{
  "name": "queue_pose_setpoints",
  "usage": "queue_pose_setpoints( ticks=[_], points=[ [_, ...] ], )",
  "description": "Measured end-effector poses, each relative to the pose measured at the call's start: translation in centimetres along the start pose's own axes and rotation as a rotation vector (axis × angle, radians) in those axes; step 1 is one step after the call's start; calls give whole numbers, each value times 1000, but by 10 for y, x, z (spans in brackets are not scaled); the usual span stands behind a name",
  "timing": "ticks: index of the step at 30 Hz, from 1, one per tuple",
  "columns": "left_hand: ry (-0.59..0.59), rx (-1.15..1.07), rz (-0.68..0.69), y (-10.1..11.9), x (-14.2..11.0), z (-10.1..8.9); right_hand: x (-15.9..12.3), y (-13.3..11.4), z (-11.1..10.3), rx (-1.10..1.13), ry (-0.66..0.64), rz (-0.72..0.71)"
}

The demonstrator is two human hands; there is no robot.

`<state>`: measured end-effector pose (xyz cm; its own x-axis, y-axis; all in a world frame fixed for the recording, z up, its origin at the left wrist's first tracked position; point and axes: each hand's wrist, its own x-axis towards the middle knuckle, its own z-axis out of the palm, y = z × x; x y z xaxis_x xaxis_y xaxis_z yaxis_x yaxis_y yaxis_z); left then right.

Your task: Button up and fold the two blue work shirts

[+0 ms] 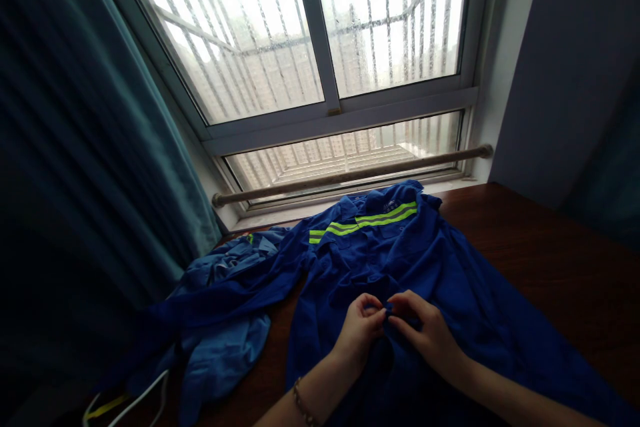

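Observation:
A blue work jacket point(450, 280) with yellow-green reflective stripes point(365, 221) lies spread on a dark wooden table point(560, 260). My left hand point(361, 330) and my right hand point(425, 330) meet at the jacket's front opening, low in the middle of the picture. Both pinch the cloth there, fingertips pressed together and almost touching each other. What lies between the fingers is too small to make out. A thin bracelet point(303, 403) circles my left wrist.
A second blue garment point(225, 320) lies crumpled at the table's left. A white cord or hanger point(145, 393) shows at the bottom left. A teal curtain point(85, 147) hangs at the left, and a window point(320, 67) with a wooden rail point(350, 177) stands behind the table.

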<state>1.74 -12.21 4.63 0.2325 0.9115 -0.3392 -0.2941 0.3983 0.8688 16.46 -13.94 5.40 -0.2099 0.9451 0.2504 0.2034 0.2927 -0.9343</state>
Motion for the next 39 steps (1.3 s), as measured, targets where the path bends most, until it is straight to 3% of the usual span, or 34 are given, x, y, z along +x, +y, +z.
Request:
queue_pose_setpoints(
  ticks=[7,13,16,19,26,30,32,37,39],
  points=[
    [-12,334,295,6,-8,7,7,18,0,329,-10,250],
    [-52,401,332,5,-11,8,10,25,2,887,-56,587],
    [-61,438,360,3,-12,7,10,23,1,974,-64,672],
    [-75,485,375,1,-11,6,10,25,1,969,-29,669],
    [-288,413,84,-1,-11,8,10,32,2,776,129,518],
    [-247,257,-12,6,-13,10,9,25,-1,477,162,372],
    [-216,118,-4,10,-13,10,6,19,-3,261,159,182],
    [-142,-85,36,11,-7,4,-12,5,-3,-381,-6,-576],
    [-113,-101,7,10,-5,3,-17,5,-1,-546,-79,-709]
  ],
)
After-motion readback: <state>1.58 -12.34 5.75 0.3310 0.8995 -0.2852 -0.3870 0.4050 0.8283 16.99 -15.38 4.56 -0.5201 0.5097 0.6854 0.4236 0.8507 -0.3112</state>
